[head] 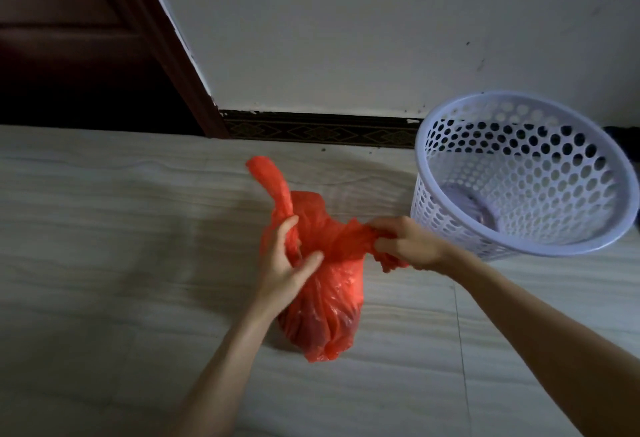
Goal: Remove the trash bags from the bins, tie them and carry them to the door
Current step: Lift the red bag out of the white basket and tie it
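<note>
The red trash bag (325,298) sat on the tiled floor (104,263), already out of the white perforated bin (526,173) just to its right. The left hand (287,263) had its grip curled round one twisted handle strip, the right hand (405,242) pinched the other bunched strip, pulling them apart, probably to cross them for a knot. The dark wooden door (86,38) stood near. No writing was readable.
</note>
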`<state>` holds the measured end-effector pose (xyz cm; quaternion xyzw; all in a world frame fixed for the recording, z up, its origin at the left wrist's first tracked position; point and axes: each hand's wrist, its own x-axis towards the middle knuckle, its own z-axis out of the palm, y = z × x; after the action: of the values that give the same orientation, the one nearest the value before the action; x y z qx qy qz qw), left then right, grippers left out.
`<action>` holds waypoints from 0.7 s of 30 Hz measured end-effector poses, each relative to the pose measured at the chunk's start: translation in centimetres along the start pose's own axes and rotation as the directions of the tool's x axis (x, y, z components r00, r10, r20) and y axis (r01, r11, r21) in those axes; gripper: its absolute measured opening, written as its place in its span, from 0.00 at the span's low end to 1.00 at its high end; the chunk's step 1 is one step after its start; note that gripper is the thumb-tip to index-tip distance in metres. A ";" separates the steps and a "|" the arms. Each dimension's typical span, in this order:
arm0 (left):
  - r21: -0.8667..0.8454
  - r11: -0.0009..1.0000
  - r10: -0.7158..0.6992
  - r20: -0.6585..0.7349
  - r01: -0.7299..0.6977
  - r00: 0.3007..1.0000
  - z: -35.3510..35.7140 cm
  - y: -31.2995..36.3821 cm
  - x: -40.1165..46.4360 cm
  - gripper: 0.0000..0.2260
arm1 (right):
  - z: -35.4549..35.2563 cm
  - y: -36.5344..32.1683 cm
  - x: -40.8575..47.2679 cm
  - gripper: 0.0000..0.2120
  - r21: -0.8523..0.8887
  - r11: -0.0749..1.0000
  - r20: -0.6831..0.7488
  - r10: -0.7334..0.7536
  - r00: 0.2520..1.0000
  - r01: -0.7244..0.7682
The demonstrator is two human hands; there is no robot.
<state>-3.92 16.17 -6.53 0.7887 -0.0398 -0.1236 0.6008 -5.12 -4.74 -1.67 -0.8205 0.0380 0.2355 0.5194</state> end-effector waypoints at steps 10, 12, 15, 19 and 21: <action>0.775 0.588 0.118 0.200 -0.230 0.973 2.5 -1.1 -1.0 0.20 | -0.7 -1.8 0.7 0.11 0.650 0.746 -0.177 -0.034 0.984 0.143; 0.677 0.712 0.082 0.179 -0.183 0.980 1.6 -1.2 -0.9 0.18 | 0.2 -0.7 1.2 0.17 0.386 0.907 -0.291 -0.056 0.955 0.171; 0.500 0.852 0.013 0.272 -0.154 0.962 0.3 -1.4 -1.3 0.26 | 2.3 1.4 2.0 0.31 -0.106 0.971 -0.224 -0.234 0.946 0.215; 0.406 0.899 0.017 0.334 -0.161 0.942 -0.3 -1.1 -1.7 0.29 | 4.0 1.8 1.9 0.31 -0.506 0.853 0.013 -0.139 0.990 0.126; 0.392 0.911 -0.007 0.334 -0.132 0.943 -0.7 -0.9 -1.9 0.29 | 3.9 1.8 1.6 0.24 -0.669 0.739 0.024 -0.084 0.996 0.078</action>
<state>-5.68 17.47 -6.97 0.8633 -0.1896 -0.2225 0.4113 -5.67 -1.87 -5.26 -0.9539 -0.0826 0.2077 0.2002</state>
